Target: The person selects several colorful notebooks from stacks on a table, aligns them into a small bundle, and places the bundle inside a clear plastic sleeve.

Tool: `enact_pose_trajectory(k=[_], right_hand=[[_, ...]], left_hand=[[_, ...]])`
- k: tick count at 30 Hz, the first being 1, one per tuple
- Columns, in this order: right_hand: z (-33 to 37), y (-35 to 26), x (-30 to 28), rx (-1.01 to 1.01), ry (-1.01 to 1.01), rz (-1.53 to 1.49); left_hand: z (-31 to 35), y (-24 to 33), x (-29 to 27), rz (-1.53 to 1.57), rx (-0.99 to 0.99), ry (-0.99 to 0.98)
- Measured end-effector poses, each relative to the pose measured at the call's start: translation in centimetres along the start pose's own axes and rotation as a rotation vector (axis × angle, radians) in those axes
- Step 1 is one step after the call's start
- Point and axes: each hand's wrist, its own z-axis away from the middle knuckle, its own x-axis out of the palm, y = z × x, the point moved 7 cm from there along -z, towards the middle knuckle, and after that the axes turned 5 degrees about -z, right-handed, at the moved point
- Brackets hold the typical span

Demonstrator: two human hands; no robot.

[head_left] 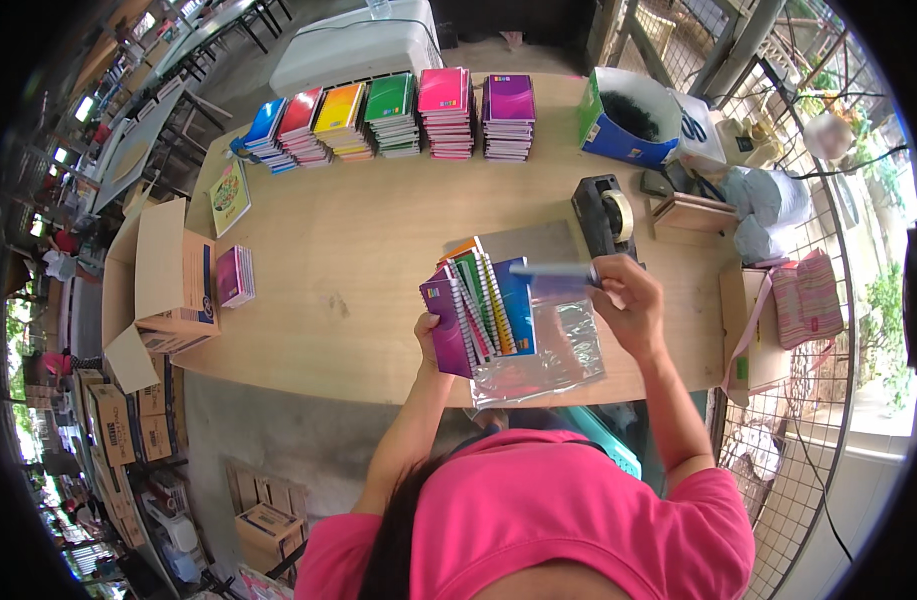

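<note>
My left hand [430, 342] is closed round the lower left edge of a fanned bundle of spiral notebooks [478, 312], with purple, green, yellow, orange and blue covers showing. The purple one lies nearest the thumb. To the right, my right hand [630, 305] is raised and closed, pinching a flat blue-grey thing [553, 276] smeared by motion; its kind cannot be made out. It reaches left across the top of the blue notebook. Clear plastic bags [558, 355] lie on the table between my hands, partly under the bundle.
Several stacks of coloured notebooks [393, 115] line the table's far edge. A tape dispenser [608, 215] sits to the right, near an open blue-green box [633, 115]. On the left stand an open carton [168, 280] and a small purple notebook stack [235, 276].
</note>
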Motion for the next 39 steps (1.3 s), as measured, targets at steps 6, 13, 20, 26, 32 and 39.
enact_pose_trajectory(k=[6, 13, 20, 26, 32, 39], right_hand=[[-0.2, -7.9, 1.3, -0.828, -0.378, 0.321], [0.5, -6.0, 3.1, -0.799, -0.634, 0.194], [2.9, -1.5, 3.3, -0.673, -0.502, 0.337], [1.2, -3.7, 2.2, -0.779, -0.568, 0.449], [1.2, -3.2, 3.1, -0.789, -0.594, 0.435], [3.0, 7.7, 6.6, 0.398, -0.249, -0.560]], left_hand=[[0.3, -0.4, 2.5, 0.240, 0.027, -0.259], [0.5, -1.4, 2.8, 0.155, 0.029, -0.161], [1.0, -1.9, 5.2, 0.060, -0.041, -0.032], [1.1, -1.1, 4.0, 0.119, 0.053, -0.177], [-0.6, -2.8, 9.3, 0.024, -0.032, -0.038], [-1.5, -1.5, 5.3, -1.035, -0.001, 0.058]])
